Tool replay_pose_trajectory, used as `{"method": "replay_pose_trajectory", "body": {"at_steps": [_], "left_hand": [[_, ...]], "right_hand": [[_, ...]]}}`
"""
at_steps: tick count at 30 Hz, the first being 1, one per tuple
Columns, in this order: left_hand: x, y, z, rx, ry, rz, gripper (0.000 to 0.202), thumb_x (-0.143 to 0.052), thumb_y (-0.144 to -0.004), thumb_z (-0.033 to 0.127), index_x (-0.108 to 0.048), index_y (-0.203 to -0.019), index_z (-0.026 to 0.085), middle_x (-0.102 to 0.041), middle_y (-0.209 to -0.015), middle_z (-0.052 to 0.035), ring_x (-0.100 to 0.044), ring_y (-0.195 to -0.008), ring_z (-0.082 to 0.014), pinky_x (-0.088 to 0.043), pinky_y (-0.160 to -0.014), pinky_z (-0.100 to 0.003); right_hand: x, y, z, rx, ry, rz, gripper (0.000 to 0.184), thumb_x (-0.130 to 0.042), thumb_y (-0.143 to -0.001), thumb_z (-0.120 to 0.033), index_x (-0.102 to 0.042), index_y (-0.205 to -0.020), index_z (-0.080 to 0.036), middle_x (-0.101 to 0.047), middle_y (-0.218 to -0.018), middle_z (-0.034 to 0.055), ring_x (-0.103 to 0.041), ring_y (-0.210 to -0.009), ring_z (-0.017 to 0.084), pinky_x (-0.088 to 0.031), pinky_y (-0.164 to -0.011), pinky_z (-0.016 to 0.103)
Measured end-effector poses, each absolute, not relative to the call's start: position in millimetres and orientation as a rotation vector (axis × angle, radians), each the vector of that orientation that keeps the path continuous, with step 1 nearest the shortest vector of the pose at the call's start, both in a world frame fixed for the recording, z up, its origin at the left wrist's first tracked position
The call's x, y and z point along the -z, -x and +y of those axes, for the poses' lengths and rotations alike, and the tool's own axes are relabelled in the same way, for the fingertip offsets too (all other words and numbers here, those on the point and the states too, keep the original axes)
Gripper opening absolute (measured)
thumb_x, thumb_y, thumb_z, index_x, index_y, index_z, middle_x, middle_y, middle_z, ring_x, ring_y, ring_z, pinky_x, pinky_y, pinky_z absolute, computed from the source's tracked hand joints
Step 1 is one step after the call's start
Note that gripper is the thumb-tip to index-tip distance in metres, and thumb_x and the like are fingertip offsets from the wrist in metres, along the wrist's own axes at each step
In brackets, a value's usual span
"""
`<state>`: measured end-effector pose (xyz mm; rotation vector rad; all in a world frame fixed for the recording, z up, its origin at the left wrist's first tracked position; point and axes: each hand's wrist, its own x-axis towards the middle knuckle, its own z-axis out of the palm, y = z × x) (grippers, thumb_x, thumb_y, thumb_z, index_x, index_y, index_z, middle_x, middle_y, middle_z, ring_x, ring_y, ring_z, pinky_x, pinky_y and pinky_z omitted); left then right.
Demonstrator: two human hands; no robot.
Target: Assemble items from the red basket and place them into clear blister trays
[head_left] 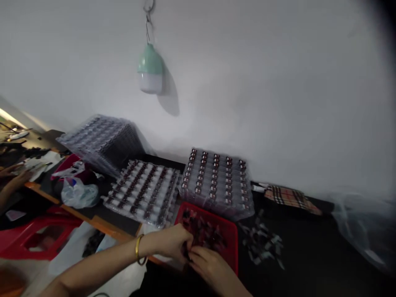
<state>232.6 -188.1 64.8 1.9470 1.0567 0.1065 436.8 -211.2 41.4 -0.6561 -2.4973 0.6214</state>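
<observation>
At the red plastic tray (202, 217), the left hand (171, 243) and right hand (210, 266) bunch their fingertips over small, light, fiddly dark parts (201, 231), best taken by their edges; whether they pinch one is hidden.

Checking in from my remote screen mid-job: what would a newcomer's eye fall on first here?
The left hand, with a gold bangle, and the right hand work together at a red tray, bottom centre. Clear plastic trays of dark-capped items lie just behind it, and a green-and-white lamp hangs above them.

Assembly workshop, right here: stacked clear plastic trays of small parts (216, 181), shallow red plastic bin (216, 218), bare white wall (262, 82).
</observation>
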Motion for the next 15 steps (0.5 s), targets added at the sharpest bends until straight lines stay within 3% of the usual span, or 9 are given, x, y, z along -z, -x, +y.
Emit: {"method": "replay_pose_trajectory", "body": {"at_steps": [1,3,5,7,9,15], "left_hand": [[-62.5,-222.8,-181.3,-0.083,-1.993,1.100,0.028,-0.084,-0.053,0.015,-0.069,-0.076,0.020,-0.066,-0.065,0.0054,-0.059,-0.058,-0.0107,-0.042,-0.055,-0.017],[-58.7,-193.9,-159.2,-0.073,-2.054,1.280,0.021,-0.079,-0.063,0.019,-0.069,-0.081,0.020,-0.070,-0.071,0.0037,-0.063,-0.064,-0.0121,-0.047,-0.062,-0.018],[-55.2,-156.0,-128.2,-0.103,-2.066,1.522,0.010,-0.066,-0.078,0.017,-0.066,-0.087,0.017,-0.071,-0.083,-0.0039,-0.065,-0.079,-0.0178,-0.049,-0.074,-0.026],[-49.5,-118.9,-95.5,-0.118,-2.090,1.712,0.015,-0.052,-0.087,0.015,-0.063,-0.098,0.015,-0.069,-0.100,-0.0114,-0.061,-0.099,-0.0232,-0.046,-0.090,-0.034],[-40.0,-91.6,-68.7,-0.078,-2.130,1.785,0.018,-0.048,-0.088,0.014,-0.060,-0.101,0.014,-0.066,-0.105,-0.0147,-0.056,-0.110,-0.0254,-0.042,-0.098,-0.036],[-7.5,-73.0,-43.1,0.093,-2.289,1.697,0.015,-0.046,-0.090,0.017,-0.061,-0.094,0.014,-0.066,-0.094,-0.0118,-0.054,-0.108,-0.0243,-0.043,-0.096,-0.033]], "right_hand": [[-35.5,-435.5,-209.0,-0.676,0.699,-2.509,0.025,-0.055,-0.095,-0.029,-0.069,-0.114,-0.022,-0.075,-0.108,0.0079,-0.073,-0.093,0.020,-0.060,-0.083,0.025],[-20.7,-437.6,-204.5,-0.745,0.853,-2.500,0.049,-0.067,-0.087,-0.034,-0.056,-0.134,-0.025,-0.061,-0.133,0.0107,-0.064,-0.115,0.025,-0.055,-0.095,0.032],[-1.8,-443.7,-203.8,-0.757,0.995,-2.450,0.059,-0.068,-0.086,-0.031,-0.048,-0.141,-0.026,-0.052,-0.143,0.0121,-0.057,-0.124,0.027,-0.052,-0.099,0.037],[18.7,-451.0,-210.0,-0.754,1.037,-2.413,0.048,-0.062,-0.088,-0.023,-0.055,-0.136,-0.026,-0.059,-0.136,0.0124,-0.062,-0.118,0.026,-0.054,-0.096,0.038],[36.6,-457.9,-222.0,-0.780,1.056,-2.401,0.039,-0.059,-0.088,-0.018,-0.064,-0.126,-0.025,-0.067,-0.125,0.0117,-0.068,-0.108,0.025,-0.057,-0.091,0.037],[66.3,-481.1,-255.7,-1.109,1.415,-2.355,0.035,-0.052,-0.090,-0.015,-0.068,-0.120,-0.021,-0.071,-0.117,0.0117,-0.069,-0.106,0.025,-0.056,-0.093,0.038]]}}
